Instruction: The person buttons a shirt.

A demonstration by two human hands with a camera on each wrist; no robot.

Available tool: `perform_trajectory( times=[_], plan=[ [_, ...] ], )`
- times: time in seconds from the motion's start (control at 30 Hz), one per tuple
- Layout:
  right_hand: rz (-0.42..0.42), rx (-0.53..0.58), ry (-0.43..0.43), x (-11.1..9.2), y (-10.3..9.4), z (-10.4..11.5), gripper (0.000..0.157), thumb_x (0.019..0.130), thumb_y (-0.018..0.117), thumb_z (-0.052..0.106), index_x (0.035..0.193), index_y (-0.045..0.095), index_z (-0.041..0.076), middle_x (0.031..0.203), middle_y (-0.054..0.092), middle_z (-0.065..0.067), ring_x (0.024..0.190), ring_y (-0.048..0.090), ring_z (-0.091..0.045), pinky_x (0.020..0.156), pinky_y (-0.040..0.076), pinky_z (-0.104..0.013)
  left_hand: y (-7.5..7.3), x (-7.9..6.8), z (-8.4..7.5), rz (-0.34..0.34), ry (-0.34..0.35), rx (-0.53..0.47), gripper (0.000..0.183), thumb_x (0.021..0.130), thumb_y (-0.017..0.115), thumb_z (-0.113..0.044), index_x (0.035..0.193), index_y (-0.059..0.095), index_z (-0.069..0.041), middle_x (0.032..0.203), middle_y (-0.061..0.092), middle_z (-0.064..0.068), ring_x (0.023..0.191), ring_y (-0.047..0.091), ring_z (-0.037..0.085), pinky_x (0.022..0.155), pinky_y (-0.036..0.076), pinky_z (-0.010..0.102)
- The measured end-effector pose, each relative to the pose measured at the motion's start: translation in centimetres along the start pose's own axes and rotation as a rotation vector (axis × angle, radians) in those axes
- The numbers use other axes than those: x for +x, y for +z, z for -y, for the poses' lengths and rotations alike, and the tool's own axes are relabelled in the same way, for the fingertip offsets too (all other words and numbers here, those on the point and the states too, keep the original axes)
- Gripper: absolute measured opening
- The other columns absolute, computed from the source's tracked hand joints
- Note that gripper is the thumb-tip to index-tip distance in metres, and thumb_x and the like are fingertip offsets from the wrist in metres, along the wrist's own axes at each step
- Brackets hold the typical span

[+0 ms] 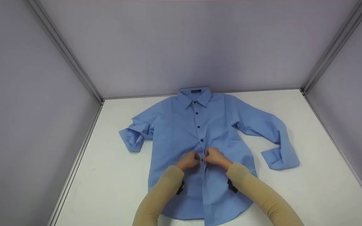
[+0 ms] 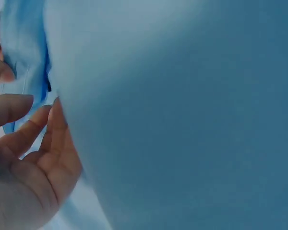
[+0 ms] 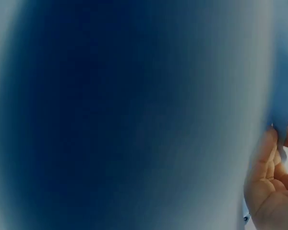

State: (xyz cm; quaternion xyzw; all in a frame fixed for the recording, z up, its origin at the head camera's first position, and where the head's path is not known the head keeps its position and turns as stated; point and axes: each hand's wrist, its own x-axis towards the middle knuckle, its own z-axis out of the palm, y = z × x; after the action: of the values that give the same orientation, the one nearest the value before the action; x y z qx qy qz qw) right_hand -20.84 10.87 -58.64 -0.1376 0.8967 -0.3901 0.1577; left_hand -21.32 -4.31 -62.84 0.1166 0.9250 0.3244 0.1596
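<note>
A light blue long-sleeved shirt (image 1: 181,125) lies front up on the white table, its collar at the far end. Dark buttons run down the middle; a lower button (image 1: 202,160) sits between my hands. My left hand (image 1: 189,160) is just left of the button strip. In the left wrist view its thumb (image 2: 14,106) and index finger (image 2: 33,127) stand apart, the other fingertips touching the cloth. From the right, my right hand (image 1: 215,157) pinches the strip's edge; in the right wrist view, cloth runs between thumb and fingers (image 3: 266,155). Blurred cloth fills most of both wrist views.
The shirt's sleeve on the left (image 1: 134,136) is bunched up, while the sleeve on the right (image 1: 284,147) bends back with its cuff turned inward. White table (image 1: 105,175) shows around the shirt. Grey panels (image 1: 200,44) stand behind and at both sides.
</note>
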Motion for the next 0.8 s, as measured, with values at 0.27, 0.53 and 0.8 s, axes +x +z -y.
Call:
perform_trajectory(
  times=[0.27, 0.53, 0.8],
  plan=[
    [0.095, 0.036, -0.032, -0.4, 0.4, -0.1, 0.034, 0.074, 0.06, 0.006, 0.053, 0.034, 0.014, 0.048, 0.032, 0.005, 0.042, 0.031, -0.008, 0.043, 0.028, -0.023, 8.7, 7.2, 7.9, -0.029, 0.128, 0.131, 0.025, 0.08, 0.058, -0.022, 0.061, 0.043, -0.015, 0.056, 0.041, -0.001, 0.049, 0.041, 0.015, 0.045, 0.035, 0.031],
    [0.099, 0.177, 0.067, -0.4, 0.6, -1.0, 0.03, 0.074, 0.054, 0.004, 0.058, 0.031, 0.013, 0.054, 0.029, 0.002, 0.048, 0.029, -0.011, 0.047, 0.028, -0.023, 7.5, 5.1, 5.3, 0.033, 0.126, 0.182, 0.029, 0.079, 0.053, -0.015, 0.055, 0.037, -0.015, 0.049, 0.03, -0.001, 0.043, 0.03, 0.015, 0.041, 0.029, 0.03],
    [0.169, 0.486, 0.13, -0.3, -0.3, -2.0, 0.026, 0.074, 0.048, 0.005, 0.055, 0.033, 0.012, 0.053, 0.031, 0.002, 0.048, 0.029, -0.011, 0.049, 0.03, -0.026, -0.5, -2.4, -4.6, 0.202, 0.12, 0.104, 0.025, 0.085, 0.053, -0.019, 0.064, 0.047, -0.008, 0.057, 0.043, 0.001, 0.053, 0.041, 0.015, 0.052, 0.035, 0.027]
  ],
)
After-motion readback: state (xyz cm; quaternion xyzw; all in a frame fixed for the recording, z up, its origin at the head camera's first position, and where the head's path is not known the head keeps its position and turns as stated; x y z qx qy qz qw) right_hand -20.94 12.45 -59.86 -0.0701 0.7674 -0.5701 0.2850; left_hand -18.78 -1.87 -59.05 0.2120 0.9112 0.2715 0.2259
